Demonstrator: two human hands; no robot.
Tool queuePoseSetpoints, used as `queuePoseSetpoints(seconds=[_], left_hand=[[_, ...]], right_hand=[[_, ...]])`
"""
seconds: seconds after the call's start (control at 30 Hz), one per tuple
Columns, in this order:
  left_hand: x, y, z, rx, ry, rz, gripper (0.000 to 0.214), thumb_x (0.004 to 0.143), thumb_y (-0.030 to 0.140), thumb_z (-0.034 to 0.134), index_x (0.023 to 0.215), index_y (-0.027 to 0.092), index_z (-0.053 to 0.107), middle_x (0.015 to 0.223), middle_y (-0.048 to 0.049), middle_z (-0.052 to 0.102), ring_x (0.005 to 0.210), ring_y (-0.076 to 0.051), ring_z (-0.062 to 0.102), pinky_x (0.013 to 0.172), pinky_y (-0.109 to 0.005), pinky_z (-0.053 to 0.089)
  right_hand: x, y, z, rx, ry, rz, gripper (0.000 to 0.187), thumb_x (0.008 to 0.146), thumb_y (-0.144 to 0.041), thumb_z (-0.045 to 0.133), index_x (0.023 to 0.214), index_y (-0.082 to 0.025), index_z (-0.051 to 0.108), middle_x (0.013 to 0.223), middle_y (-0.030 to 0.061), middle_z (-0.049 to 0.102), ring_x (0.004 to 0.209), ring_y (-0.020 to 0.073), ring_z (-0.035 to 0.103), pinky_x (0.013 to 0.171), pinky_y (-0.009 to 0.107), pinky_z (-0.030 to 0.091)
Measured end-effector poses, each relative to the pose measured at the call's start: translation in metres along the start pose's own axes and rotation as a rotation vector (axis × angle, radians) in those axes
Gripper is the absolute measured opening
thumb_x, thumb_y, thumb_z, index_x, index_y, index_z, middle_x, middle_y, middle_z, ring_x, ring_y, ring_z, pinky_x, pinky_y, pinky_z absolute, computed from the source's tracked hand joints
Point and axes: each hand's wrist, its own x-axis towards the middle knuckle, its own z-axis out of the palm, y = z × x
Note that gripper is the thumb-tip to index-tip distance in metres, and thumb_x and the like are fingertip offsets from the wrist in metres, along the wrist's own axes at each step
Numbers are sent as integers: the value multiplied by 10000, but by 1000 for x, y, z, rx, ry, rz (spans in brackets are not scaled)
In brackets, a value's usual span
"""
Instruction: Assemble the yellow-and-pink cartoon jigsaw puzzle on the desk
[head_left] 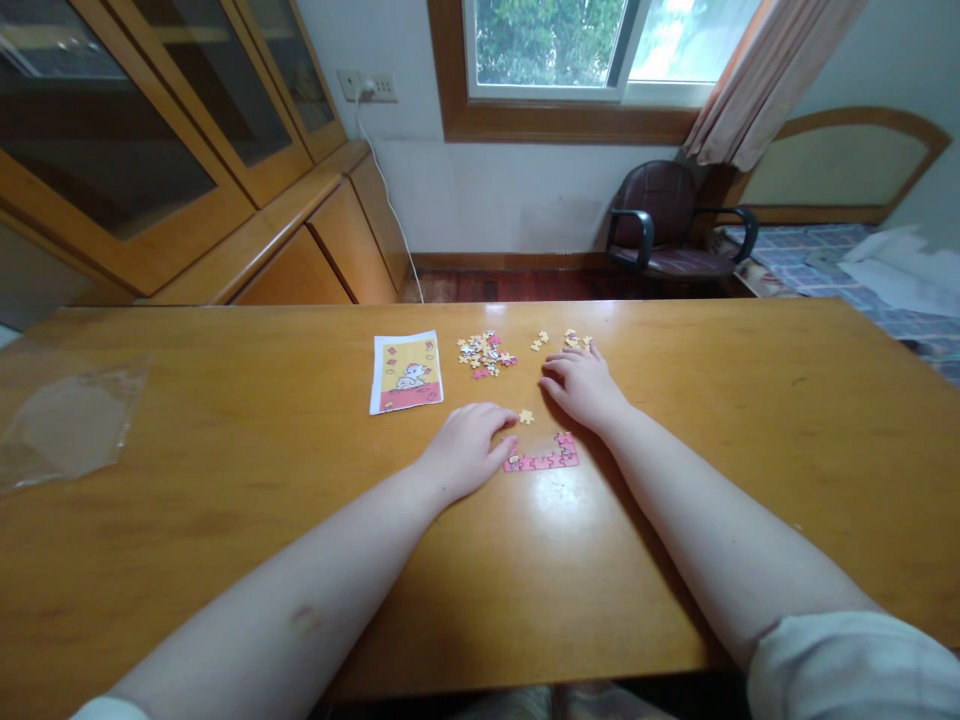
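Observation:
My left hand [471, 446] rests on the table with its thumb and fingers apart, the thumb beside the left end of a joined strip of pink puzzle pieces [541, 462]. A single yellow puzzle piece [526, 417] lies just off its fingertips. Farther up and to the right, my right hand [581, 383] lies low over the table, fingers stretched toward a small group of yellow puzzle pieces [574, 339]. Two more yellow pieces [539, 341] lie left of that hand. A heap of mixed loose pieces [484, 352] sits between the hands at the back.
A picture card [407, 373] with a white animal on yellow and pink lies left of the heap. At the table's [247, 450] left edge is a clear plastic bag [71, 425]. Beyond the table stand a wooden cabinet [300, 230], an office chair [660, 220] and a bed [825, 260].

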Motion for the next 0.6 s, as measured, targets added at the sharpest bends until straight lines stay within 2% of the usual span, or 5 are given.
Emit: queuePoseSetpoints(seconds=[0.07,0.13,0.27,0.4,0.6], left_hand=[[0,0,0,6,4,-1,243,893,260,572,1102,176,663,1104,-79,699,1037,-239,624,947,-403,474],[0,-1,0,18,16,8,225,898,273,569,1078,189,675,1087,-73,699,1029,-237,619,942,-402,472],[0,-4,2,35,50,10,223,906,300,557,1057,202,688,1059,-67,690,1014,-238,607,933,-405,470],[0,-4,2,49,78,-54,222,903,275,541,1049,191,686,1058,-74,684,1030,-247,598,944,-418,466],[1,-5,0,59,96,-112,209,896,247,525,1020,184,681,1049,-75,685,1022,-246,603,947,-419,469]], right_hand=[[-1,-2,-3,51,8,-20,173,894,-291,586,903,-199,732,986,93,737,1007,265,611,1030,492,352],[-2,-6,-6,158,-75,-167,178,890,-317,605,893,-193,734,898,84,730,908,230,622,916,401,433],[-4,-12,-7,291,-236,-419,188,786,-360,747,871,-192,743,866,62,713,858,203,628,849,349,453],[-4,-12,-3,310,-236,-429,86,843,-253,694,868,-211,765,901,65,715,882,193,637,874,345,457],[-2,-5,-5,284,-211,-363,158,850,-302,689,928,-186,763,942,88,721,907,215,642,873,361,478]])
